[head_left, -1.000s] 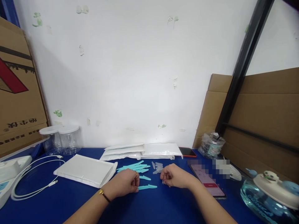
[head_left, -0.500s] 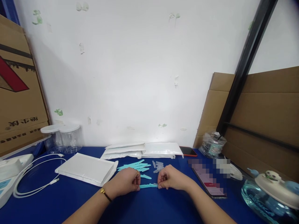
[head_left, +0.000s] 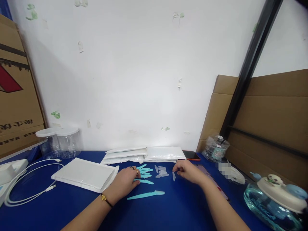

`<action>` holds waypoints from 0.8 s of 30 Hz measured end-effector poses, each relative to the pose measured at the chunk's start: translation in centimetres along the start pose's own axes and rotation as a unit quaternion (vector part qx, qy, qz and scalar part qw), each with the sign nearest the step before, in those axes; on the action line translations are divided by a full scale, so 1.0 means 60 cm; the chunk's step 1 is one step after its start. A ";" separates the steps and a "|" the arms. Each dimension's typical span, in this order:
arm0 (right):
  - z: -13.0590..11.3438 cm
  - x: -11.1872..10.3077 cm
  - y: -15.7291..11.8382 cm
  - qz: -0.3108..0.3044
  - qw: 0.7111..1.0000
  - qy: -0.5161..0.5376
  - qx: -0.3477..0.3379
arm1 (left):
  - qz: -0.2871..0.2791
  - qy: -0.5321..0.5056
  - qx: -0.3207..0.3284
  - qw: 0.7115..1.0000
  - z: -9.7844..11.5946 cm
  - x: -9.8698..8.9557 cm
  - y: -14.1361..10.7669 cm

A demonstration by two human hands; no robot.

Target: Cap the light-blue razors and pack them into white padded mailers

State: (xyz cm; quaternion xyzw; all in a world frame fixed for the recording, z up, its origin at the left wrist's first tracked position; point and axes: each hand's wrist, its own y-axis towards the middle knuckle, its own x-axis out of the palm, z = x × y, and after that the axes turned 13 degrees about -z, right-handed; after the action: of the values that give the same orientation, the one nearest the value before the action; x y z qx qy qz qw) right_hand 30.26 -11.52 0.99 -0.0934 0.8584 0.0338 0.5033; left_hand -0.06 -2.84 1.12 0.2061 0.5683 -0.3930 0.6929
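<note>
One teal stick with a clear-looking tip (head_left: 146,194) lies alone on the blue table, touched by neither hand. My left hand (head_left: 127,181) is over the left end of a pile of teal sticks (head_left: 145,171), its fingers bent and partly hidden; whether it grips one cannot be made out. Another teal stick (head_left: 146,181) lies by its thumb. My right hand (head_left: 187,171) has its fingers pinched at the top of a small translucent cap (head_left: 174,176). Several similar caps (head_left: 162,172) lie between the hands.
White padded envelopes lie at the left (head_left: 84,175) and along the wall (head_left: 166,152). Clear jars (head_left: 68,144) and a white cable (head_left: 31,166) are at the left. Phones (head_left: 191,155), a wrapped cup (head_left: 216,149) and a teal bottle (head_left: 274,205) stand or lie right.
Both hands have let go of the teal stick, which now lies on the table. The left hand has moved up and left to the pile, the right hand up and right to a cap.
</note>
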 end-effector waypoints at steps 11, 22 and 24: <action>-0.002 0.055 0.028 -0.107 0.986 0.125 0.001 | -0.047 -0.042 0.001 0.998 0.012 0.004 0.000; -0.028 0.084 0.039 -0.081 0.985 0.153 -0.011 | -0.041 -0.035 0.019 0.998 0.012 0.007 0.000; -0.028 0.084 0.039 -0.082 0.984 0.161 -0.005 | -0.039 -0.040 0.021 0.998 0.011 0.008 -0.001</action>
State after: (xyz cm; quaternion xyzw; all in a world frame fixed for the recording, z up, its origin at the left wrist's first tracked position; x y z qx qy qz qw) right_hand 25.97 -10.13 -2.67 -0.1704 0.9173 -0.0185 0.3593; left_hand 0.33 -3.48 0.85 0.1823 0.5390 -0.4396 0.6950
